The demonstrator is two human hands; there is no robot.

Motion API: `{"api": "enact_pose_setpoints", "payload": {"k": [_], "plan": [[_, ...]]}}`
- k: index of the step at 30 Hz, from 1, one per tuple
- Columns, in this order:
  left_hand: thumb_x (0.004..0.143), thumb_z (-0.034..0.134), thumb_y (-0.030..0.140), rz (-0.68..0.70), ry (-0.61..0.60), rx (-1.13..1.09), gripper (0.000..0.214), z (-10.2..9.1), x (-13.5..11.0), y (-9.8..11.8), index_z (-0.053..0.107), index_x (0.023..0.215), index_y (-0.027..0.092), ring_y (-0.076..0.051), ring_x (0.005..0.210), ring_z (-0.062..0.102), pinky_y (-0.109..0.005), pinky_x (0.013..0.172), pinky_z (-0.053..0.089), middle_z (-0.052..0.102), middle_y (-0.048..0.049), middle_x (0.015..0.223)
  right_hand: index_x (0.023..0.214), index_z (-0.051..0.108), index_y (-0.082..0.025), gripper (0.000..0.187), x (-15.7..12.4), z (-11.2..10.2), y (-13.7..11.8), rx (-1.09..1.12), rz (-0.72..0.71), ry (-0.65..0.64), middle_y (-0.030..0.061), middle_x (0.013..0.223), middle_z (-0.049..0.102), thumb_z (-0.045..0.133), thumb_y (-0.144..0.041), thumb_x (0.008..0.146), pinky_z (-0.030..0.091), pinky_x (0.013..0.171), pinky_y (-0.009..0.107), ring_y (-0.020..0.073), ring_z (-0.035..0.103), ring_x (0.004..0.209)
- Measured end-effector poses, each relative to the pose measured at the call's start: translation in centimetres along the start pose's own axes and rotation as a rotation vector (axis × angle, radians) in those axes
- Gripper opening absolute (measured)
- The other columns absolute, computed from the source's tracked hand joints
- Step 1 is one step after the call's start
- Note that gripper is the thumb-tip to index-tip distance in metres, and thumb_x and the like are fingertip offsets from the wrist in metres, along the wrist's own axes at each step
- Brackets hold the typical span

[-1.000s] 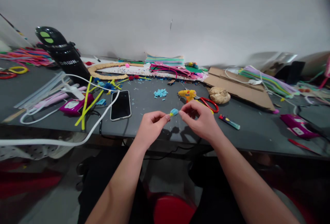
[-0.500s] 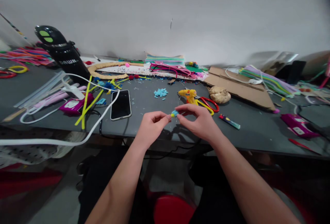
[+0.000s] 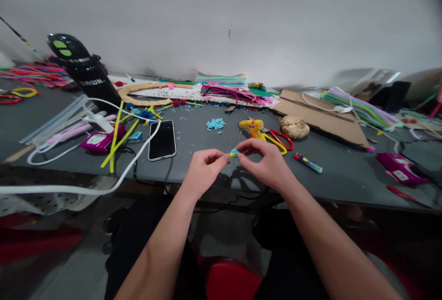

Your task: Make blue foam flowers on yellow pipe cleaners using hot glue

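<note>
Between my fingertips, over the front of the grey table, is a small blue and yellow craft piece (image 3: 234, 152); its exact kind is too small to make out. My left hand (image 3: 207, 169) pinches its yellow end. From the other side, my right hand (image 3: 264, 159) pinches the blue part between thumb and forefinger. Beyond my hands lies a heap of small light-blue pieces (image 3: 215, 124). A yellow glue gun (image 3: 253, 128) rests just past my right hand, with red- and yellow-handled scissors (image 3: 285, 140) beside it.
A phone (image 3: 162, 140) lies left of my hands, near a white cable (image 3: 133, 159) and yellow strips (image 3: 117, 141). A black bottle (image 3: 86, 77) stands at the back left. To the right are a lighter (image 3: 308, 163), a tan lump (image 3: 294, 127) and cardboard (image 3: 321, 120).
Almost nothing differs. Both hands keep their pinch on the small piece, and the things on the table lie where they were.
</note>
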State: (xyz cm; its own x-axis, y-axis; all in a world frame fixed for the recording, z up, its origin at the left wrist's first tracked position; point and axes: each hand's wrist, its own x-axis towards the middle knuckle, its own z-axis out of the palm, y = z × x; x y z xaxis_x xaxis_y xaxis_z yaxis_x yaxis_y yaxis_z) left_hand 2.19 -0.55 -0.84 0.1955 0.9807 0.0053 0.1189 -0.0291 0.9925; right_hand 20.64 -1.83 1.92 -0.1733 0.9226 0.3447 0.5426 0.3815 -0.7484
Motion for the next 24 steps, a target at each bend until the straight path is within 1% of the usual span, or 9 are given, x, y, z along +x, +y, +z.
{"api": "enact_pose_setpoints", "payload": {"k": [5,8,10,12,14,16,19,22,24], "plan": [[0.079,0.069,0.040,-0.013,0.000,-0.020,0.027,0.1,0.0,0.2,0.072,0.072,0.015,-0.009,0.053,0.037,-0.023,0.050,0.025,0.049,0.0026,0.055,0.093,0.069,-0.019,0.013,0.1,-0.3,-0.2,0.023,0.022,0.001,0.0036,0.089,0.072,0.063,-0.025,0.083,0.053,0.075,0.029,0.0175,0.067,0.081],[0.081,0.068,0.042,-0.022,-0.009,-0.057,0.029,-0.1,0.0,0.3,0.071,0.072,0.015,-0.009,0.051,0.034,-0.024,0.049,0.023,0.043,0.0040,0.052,0.088,0.067,-0.018,0.014,0.3,-1.4,0.4,0.010,0.061,0.088,0.0031,0.083,0.070,0.062,-0.032,0.086,0.050,0.069,0.028,0.0166,0.064,0.075],[0.083,0.066,0.044,-0.028,-0.027,-0.088,0.031,-0.3,0.1,0.4,0.070,0.072,0.015,-0.008,0.050,0.033,-0.024,0.049,0.022,0.041,0.0042,0.052,0.075,0.064,-0.018,0.026,0.5,-2.5,1.4,-0.116,0.123,0.179,0.0019,0.069,0.064,0.059,-0.040,0.088,0.045,0.061,0.028,0.0155,0.058,0.064],[0.085,0.065,0.044,-0.028,-0.047,-0.104,0.032,-0.4,0.1,0.4,0.068,0.073,0.015,-0.008,0.050,0.033,-0.024,0.049,0.022,0.041,0.0043,0.052,0.063,0.059,-0.019,0.041,0.7,-3.4,2.7,-0.329,0.205,0.239,0.0017,0.059,0.057,0.055,-0.050,0.089,0.040,0.057,0.030,0.0156,0.052,0.057],[0.086,0.063,0.045,-0.020,-0.058,-0.098,0.032,-0.5,0.1,0.5,0.067,0.073,0.015,-0.008,0.050,0.033,-0.024,0.049,0.022,0.041,0.0043,0.053,0.068,0.063,-0.018,0.045,1.0,-3.7,4.3,-0.503,0.255,0.275,0.0044,0.067,0.061,0.055,-0.059,0.086,0.040,0.060,0.032,0.0184,0.054,0.062],[0.088,0.061,0.046,-0.012,-0.061,-0.082,0.034,-0.5,0.0,0.6,0.066,0.074,0.015,-0.008,0.049,0.032,-0.024,0.049,0.021,0.040,0.0044,0.053,0.082,0.068,-0.017,0.051,1.4,-3.4,5.7,-0.609,0.251,0.273,0.0091,0.082,0.064,0.056,-0.067,0.082,0.043,0.067,0.035,0.0237,0.059,0.076],[0.089,0.058,0.050,-0.010,-0.056,-0.042,0.038,-0.4,0.0,0.8,0.065,0.075,0.015,-0.009,0.048,0.031,-0.024,0.049,0.021,0.038,0.0044,0.053,0.091,0.071,-0.015,0.060,2.5,-2.2,7.0,-0.744,0.230,0.206,0.0137,0.090,0.063,0.055,-0.073,0.079,0.045,0.076,0.039,0.0295,0.059,0.089],[0.090,0.056,0.053,-0.001,-0.044,0.013,0.041,-0.4,0.0,0.8,0.066,0.078,0.015,-0.009,0.048,0.030,-0.024,0.049,0.021,0.036,0.0046,0.053,0.086,0.070,-0.015,0.052,3.7,-1.3,7.6,-0.787,0.271,0.134,0.0156,0.089,0.063,0.055,-0.065,0.083,0.045,0.073,0.038,0.0295,0.059,0.085],[0.090,0.054,0.054,0.024,-0.032,0.061,0.042,-0.5,0.0,0.7,0.067,0.080,0.016,-0.010,0.049,0.030,-0.025,0.049,0.022,0.036,0.0045,0.054,0.084,0.069,-0.015,0.041,4.2,-1.0,7.8,-0.721,0.309,0.116,0.0148,0.088,0.064,0.056,-0.054,0.085,0.044,0.071,0.036,0.0279,0.060,0.082]]}}
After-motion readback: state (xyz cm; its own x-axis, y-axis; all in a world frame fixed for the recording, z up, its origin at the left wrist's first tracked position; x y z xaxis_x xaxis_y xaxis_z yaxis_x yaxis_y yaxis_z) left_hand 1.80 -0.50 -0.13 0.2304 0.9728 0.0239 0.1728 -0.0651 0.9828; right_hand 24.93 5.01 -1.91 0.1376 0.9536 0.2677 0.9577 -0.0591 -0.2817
